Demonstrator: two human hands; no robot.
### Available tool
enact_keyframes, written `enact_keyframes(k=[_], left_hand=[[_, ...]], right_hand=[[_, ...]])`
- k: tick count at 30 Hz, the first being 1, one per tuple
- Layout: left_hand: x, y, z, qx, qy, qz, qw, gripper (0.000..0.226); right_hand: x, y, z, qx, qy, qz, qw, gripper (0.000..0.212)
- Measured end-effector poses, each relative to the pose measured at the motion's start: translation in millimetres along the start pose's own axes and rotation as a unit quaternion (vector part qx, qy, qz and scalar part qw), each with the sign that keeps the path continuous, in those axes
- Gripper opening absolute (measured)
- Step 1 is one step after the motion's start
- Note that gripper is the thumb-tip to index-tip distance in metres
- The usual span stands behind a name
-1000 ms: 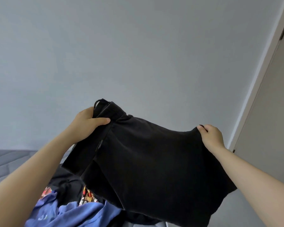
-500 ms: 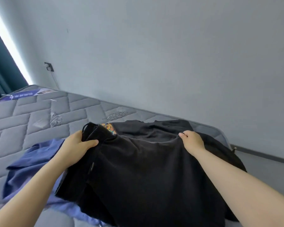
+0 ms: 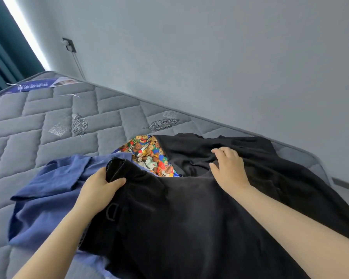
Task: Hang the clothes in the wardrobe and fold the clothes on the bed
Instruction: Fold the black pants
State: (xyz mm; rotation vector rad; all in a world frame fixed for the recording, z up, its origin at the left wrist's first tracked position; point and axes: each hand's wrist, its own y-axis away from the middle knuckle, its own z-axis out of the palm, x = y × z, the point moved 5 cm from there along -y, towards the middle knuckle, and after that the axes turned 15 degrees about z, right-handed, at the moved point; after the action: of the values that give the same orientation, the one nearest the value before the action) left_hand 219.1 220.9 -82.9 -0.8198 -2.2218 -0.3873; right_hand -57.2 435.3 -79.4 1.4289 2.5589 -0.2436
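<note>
A black garment (image 3: 179, 222) lies spread over the near part of the bed, on top of other clothes. My left hand (image 3: 100, 187) grips its rolled upper left corner, thumb over the fabric. My right hand (image 3: 229, 168) rests on the garment's upper edge with fingers spread and relaxed. Under it lie a blue garment (image 3: 48, 190) to the left, a colourful bear-print cloth (image 3: 149, 156) in the middle, and another black garment (image 3: 250, 156) behind my right hand.
The grey quilted mattress (image 3: 48, 125) stretches left and back, bare of sheets. A grey wall runs along its far side, with a socket and cable (image 3: 70, 45). A teal curtain (image 3: 0, 49) hangs at the far left. Floor shows at the right.
The black garment came down from in front of the wall onto the clothes on the bed. My right hand let go of its corner and now lies flat on it. The view tilted down and left.
</note>
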Motion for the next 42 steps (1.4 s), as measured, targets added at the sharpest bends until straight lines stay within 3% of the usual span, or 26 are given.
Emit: enact_keyframes(k=[3,5,7,10,15,21,27,30,33,36,40,42], left_hand=[[13.7,-3.0,0.3,-0.007,-0.015,0.021,1.000,0.015],[20.2,-2.3,-1.3,-0.020,-0.025,0.023,0.999,0.022],[27.8,-1.0,-5.0,-0.016,-0.024,0.016,0.999,0.029],[47.0,4.7,-10.0,0.003,-0.016,0.020,1.000,0.026],[85.6,25.5,-12.6,0.013,0.019,0.060,0.998,0.016],[146.3,44.8,13.1,-0.020,0.051,0.095,0.994,0.021],[208.7,60.6,97.5,-0.088,0.054,0.099,0.990,0.030],[230.2,76.4,159.0,-0.194,0.247,0.020,0.949,0.026],[231.5,79.6,191.3,-0.204,0.235,0.013,0.950,0.013],[217.5,80.6,200.6,-0.197,0.208,0.014,0.958,0.009],[191.8,81.2,191.8,-0.178,0.159,0.012,0.971,0.012],[180.7,82.1,186.5,-0.166,0.139,0.009,0.976,0.013]], right_hand=[[-12.9,53.3,7.7,-0.084,-0.196,0.057,0.975,0.021],[-19.9,89.6,31.8,-0.215,-0.293,0.164,0.917,0.027],[-34.2,111.4,56.9,-0.330,-0.292,0.205,0.874,0.045],[-55.8,114.8,70.2,-0.374,-0.318,0.200,0.848,0.055],[-41.2,109.2,53.7,-0.403,-0.443,0.270,0.754,0.049],[46.7,115.8,7.0,-0.347,-0.459,0.278,0.770,0.023],[142.2,145.7,-24.8,-0.300,-0.472,0.305,0.771,0.019],[180.8,159.0,-23.1,-0.303,-0.500,0.345,0.734,0.026],[203.5,169.4,-12.3,-0.334,-0.512,0.393,0.687,0.045],[205.5,174.7,0.1,-0.350,-0.466,0.386,0.715,0.047],[185.0,166.6,6.5,-0.316,-0.434,0.346,0.770,0.080],[174.7,161.6,8.2,-0.309,-0.442,0.331,0.774,0.070]])
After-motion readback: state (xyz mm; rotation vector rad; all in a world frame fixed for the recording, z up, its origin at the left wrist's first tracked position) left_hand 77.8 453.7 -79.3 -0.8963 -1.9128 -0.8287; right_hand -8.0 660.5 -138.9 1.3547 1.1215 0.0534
